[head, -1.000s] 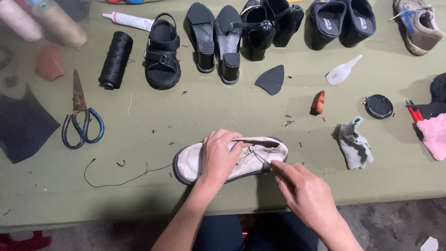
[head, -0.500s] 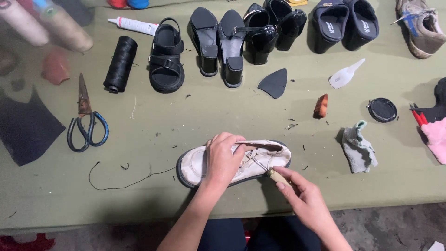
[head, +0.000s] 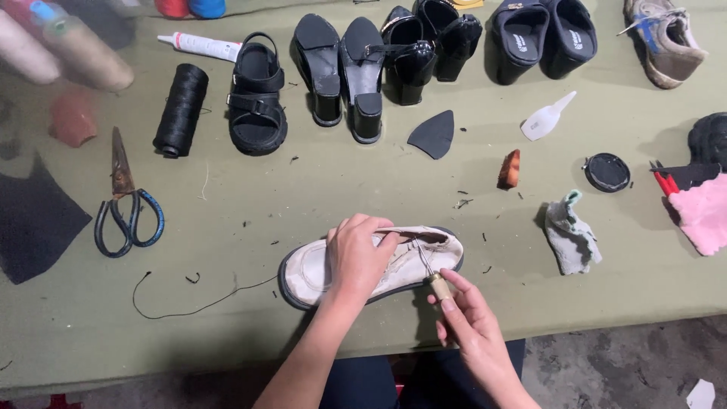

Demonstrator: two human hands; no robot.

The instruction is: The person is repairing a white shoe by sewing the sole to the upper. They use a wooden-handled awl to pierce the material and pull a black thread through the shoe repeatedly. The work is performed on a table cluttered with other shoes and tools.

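We see a pale cream canvas sneaker with a dark rubber sole [head: 307,271] lying on its side near the front edge of the olive-green cloth-covered worktable [head: 318,189], toe to our left and heel to our right. The left hand [head: 357,257] lies flat over the middle of the shoe, fingers curled over its upper edge near the opening and pressing it down onto the table. The right hand [head: 463,318] sits just right of and below the heel, closed around a wooden-handled awl with a thin metal shaft [head: 432,276]; thumb and fingers pinch the handle, and the metal tip reaches into the side of the shoe near the opening. So the shoe lies under the left hand and just to the upper left of the right one.

A loose length of black thread [head: 193,307] trails from the toe across the table to the left. Farther left lie blue-handled scissors with rusty blades [head: 125,201], and above them a spool of black thread [head: 181,110]. Along the far side stand a black strappy sandal [head: 257,95] and a pair of black block-heeled shoes [head: 344,72]. To the right, well apart from the hands, lie a crumpled grey cloth [head: 572,235] and a round black lid [head: 606,172].
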